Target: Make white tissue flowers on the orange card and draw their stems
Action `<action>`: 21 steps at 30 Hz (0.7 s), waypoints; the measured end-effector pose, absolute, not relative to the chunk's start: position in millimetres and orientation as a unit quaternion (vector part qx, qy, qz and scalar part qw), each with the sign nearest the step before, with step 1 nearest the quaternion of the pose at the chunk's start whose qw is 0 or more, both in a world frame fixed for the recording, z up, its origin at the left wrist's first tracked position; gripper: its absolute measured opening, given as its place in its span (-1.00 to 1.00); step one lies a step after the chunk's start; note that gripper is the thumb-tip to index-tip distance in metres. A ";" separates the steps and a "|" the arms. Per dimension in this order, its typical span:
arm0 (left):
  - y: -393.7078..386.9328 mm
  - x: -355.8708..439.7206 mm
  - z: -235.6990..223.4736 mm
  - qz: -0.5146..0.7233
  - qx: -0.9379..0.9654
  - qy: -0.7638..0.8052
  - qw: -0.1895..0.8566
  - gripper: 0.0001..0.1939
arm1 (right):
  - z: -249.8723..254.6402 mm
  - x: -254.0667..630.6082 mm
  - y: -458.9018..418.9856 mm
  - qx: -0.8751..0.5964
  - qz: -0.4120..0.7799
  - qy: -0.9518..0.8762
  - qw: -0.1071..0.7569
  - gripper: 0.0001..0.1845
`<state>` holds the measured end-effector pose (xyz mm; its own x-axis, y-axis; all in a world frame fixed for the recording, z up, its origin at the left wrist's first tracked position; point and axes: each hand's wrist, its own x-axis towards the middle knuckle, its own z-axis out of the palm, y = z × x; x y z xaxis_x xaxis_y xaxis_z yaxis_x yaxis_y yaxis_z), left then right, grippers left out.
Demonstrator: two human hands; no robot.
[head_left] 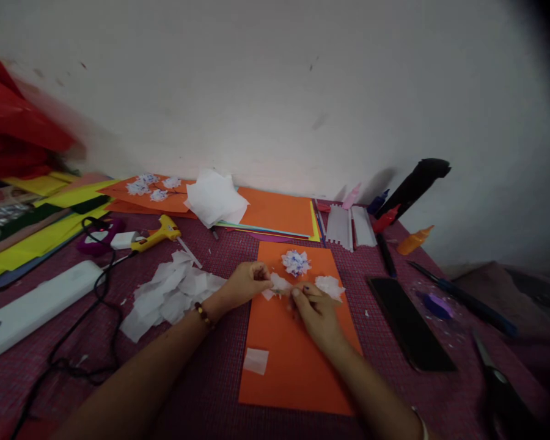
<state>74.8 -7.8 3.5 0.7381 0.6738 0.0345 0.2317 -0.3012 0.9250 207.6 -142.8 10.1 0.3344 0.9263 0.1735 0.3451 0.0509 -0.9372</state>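
Shaping the small white thin-paper piece (281, 283) seems in hand, calling for a light pinch. Toward the far edge of the orange rectangular paper sheet (297, 366) on the table (215, 373), the left hand (246, 283) pinches it, long axis unclear; the right hand (317, 319) grips a slim brown stick (325, 299) crosswise, outer end rightward.

White paper (281, 283) is pinched by left hand (246, 283), just beside right hand (318, 316); orange sheet (297, 373), bearing flower (296, 263), is laid beneath.
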 end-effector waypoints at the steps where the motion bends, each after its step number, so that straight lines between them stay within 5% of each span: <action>1: -8.1 75.2 3.0 0.216 0.773 0.292 0.521 -0.91 | 8.4 207.4 -142.2 -0.632 0.269 -0.516 0.512 -0.63; 21: 3.3 62.8 6.3 0.241 0.807 0.287 0.455 -0.88 | 7.7 198.6 -145.6 -0.653 0.064 -0.691 0.303 -0.80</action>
<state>62.8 3.3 6.3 0.7185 0.6837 0.1278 0.2445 -0.4202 0.8739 198.6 -145.6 7.7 0.0366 0.9413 0.3355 0.8634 0.1392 -0.4850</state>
